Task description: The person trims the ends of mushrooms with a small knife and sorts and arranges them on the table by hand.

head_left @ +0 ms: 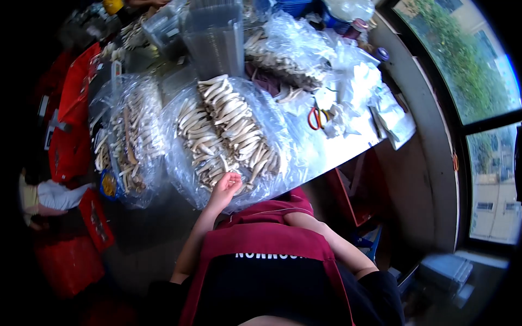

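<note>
Mushrooms [234, 130] sat heaped on my open clear bag [176, 171]. Right hand [298, 218] was mostly hidden below it, so can't tell that grip; left hand [227, 185] half-open, fingers loosely curled at its near edge. Scissors [317, 117] lay right of it, clear containers [213, 41] beyond.

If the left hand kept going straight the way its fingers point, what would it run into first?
Probably the pale mushrooms piled in the open plastic bag, just past the fingertips of the left hand. How high the hand is above them is unclear from this one view.
</note>
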`<state>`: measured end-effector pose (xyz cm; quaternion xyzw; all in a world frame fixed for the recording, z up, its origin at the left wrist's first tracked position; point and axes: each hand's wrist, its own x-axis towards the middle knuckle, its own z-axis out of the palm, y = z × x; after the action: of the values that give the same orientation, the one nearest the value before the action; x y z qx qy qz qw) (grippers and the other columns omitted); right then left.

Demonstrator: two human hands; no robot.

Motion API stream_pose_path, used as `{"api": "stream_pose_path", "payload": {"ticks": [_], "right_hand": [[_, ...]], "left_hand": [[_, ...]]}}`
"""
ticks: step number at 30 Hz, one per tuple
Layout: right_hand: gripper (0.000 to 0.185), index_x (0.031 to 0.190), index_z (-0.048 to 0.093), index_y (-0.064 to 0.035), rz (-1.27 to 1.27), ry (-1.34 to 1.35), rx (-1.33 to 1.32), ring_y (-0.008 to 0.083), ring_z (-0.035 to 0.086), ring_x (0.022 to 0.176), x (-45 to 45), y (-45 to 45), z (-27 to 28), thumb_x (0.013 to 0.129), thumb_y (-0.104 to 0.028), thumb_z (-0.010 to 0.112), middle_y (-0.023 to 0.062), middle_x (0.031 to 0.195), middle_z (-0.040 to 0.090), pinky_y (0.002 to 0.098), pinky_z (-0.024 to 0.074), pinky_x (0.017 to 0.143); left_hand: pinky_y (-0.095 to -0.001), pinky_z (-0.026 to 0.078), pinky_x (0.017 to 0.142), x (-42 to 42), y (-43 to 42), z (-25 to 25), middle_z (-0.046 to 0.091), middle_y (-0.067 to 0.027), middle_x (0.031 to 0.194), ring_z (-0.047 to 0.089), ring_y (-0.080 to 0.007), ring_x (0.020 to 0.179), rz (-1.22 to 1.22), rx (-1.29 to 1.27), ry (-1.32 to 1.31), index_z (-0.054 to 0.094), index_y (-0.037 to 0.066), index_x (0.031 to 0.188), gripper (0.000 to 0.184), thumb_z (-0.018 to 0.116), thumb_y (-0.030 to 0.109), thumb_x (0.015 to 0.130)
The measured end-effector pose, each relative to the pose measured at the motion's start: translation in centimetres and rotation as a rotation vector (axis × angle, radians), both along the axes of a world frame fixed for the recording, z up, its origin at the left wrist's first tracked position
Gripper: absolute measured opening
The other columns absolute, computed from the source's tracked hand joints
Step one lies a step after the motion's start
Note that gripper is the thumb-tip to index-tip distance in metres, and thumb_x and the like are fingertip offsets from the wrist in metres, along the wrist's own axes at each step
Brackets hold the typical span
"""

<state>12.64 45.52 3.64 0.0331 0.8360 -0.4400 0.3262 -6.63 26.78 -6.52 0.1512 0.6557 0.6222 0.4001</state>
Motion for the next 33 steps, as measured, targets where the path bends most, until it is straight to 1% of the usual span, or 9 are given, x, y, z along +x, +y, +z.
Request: {"api": "stream_pose_path", "payload": {"ticks": [1,6,8,10,12,15,24,27,33], "right_hand": [[0.023,0.094,0.056,0.0007,-0.034,0.180,-0.008,0.0311,0.058,0.081,0.2,0.1,-0.4,0.078,-0.013,0.047,0.0185,0.086,0.059,0.0369,0.0445,0.070],[0.014,0.089,0.054,-0.0010,-0.233,0.225,0.053,0.0312,0.057,0.085,0.0,1.3,2.6,0.080,-0.012,0.051,0.0171,0.090,0.058,0.0361,0.0460,0.071],[0.011,0.087,0.055,-0.0026,-0.532,0.458,0.011,0.0325,0.057,0.077,-0.6,1.8,2.7,0.078,-0.008,0.053,0.0169,0.082,0.058,0.0377,0.0461,0.068],[0.012,0.088,0.055,-0.0017,-0.671,0.633,-0.135,0.0235,0.059,0.073,-1.5,1.7,1.6,0.076,-0.003,0.058,0.0123,0.090,0.055,0.0308,0.0469,0.063],[0.007,0.089,0.053,0.0011,-0.851,0.419,-0.418,0.0141,0.059,0.078,-2.0,0.8,1.7,0.082,-0.001,0.054,0.0068,0.091,0.052,0.0236,0.0484,0.065],[0.013,0.097,0.049,0.0030,-1.054,0.214,-0.694,0.0154,0.061,0.070,-2.7,0.1,0.8,0.085,0.000,0.051,0.0111,0.084,0.058,0.0236,0.0503,0.060],[0.011,0.093,0.051,0.0038,-1.067,0.265,-0.738,0.0144,0.061,0.067,-2.9,0.3,1.2,0.083,0.001,0.052,0.0105,0.080,0.059,0.0240,0.0511,0.057],[0.010,0.092,0.051,0.0028,-1.041,0.392,-0.767,0.0145,0.060,0.073,-3.4,0.3,0.4,0.084,-0.001,0.053,0.0089,0.082,0.058,0.0241,0.0510,0.057],[0.008,0.090,0.051,0.0026,-1.052,0.435,-0.815,0.0147,0.059,0.070,-4.4,-0.1,1.0,0.083,-0.001,0.054,0.0090,0.079,0.058,0.0243,0.0499,0.057]], "left_hand": [[-0.0199,0.041,0.067,0.2,0.4,0.4,0.054,-0.0020,0.088,0.049,-0.0067,0.074,-0.035,-0.026,-0.014,0.052,0.003,0.099,0.022,0.058,0.016,0.082],[-0.0207,0.042,0.072,0.6,2.7,3.3,0.055,-0.0021,0.089,0.051,-0.0072,0.079,-0.147,-0.002,-0.077,0.051,0.003,0.101,0.020,0.055,0.013,0.084],[-0.0213,0.042,0.074,1.4,3.8,4.7,0.055,-0.0024,0.090,0.051,-0.0078,0.081,-0.222,0.086,-0.099,0.051,0.003,0.102,0.020,0.054,0.012,0.085],[-0.0227,0.043,0.074,2.5,5.0,6.9,0.056,-0.0032,0.092,0.052,-0.0095,0.083,-0.324,0.085,-0.009,0.052,0.004,0.103,0.021,0.054,0.014,0.085],[-0.0263,0.044,0.075,3.4,5.9,8.6,0.058,-0.0053,0.090,0.054,-0.0121,0.084,-0.422,0.140,0.076,0.054,0.002,0.100,0.024,0.057,0.020,0.084],[-0.0266,0.045,0.072,3.2,6.5,11.3,0.058,-0.0059,0.083,0.055,-0.0131,0.082,-0.448,0.127,0.322,0.055,0.001,0.090,0.017,0.058,0.015,0.082],[-0.0317,0.043,0.063,4.0,6.7,11.1,0.054,-0.0089,0.078,0.055,-0.0225,0.072,-0.380,0.089,0.565,0.051,0.002,0.084,0.013,0.055,0.014,0.083],[-0.0325,0.043,0.062,4.4,6.9,11.3,0.052,-0.0097,0.078,0.055,-0.0254,0.071,-0.190,0.096,0.715,0.049,0.003,0.084,0.013,0.054,0.015,0.084],[-0.0337,0.043,0.059,4.6,6.9,11.7,0.055,-0.0115,0.073,0.056,-0.0279,0.067,-0.041,0.104,0.667,0.050,0.002,0.082,0.013,0.056,0.013,0.081]]}}
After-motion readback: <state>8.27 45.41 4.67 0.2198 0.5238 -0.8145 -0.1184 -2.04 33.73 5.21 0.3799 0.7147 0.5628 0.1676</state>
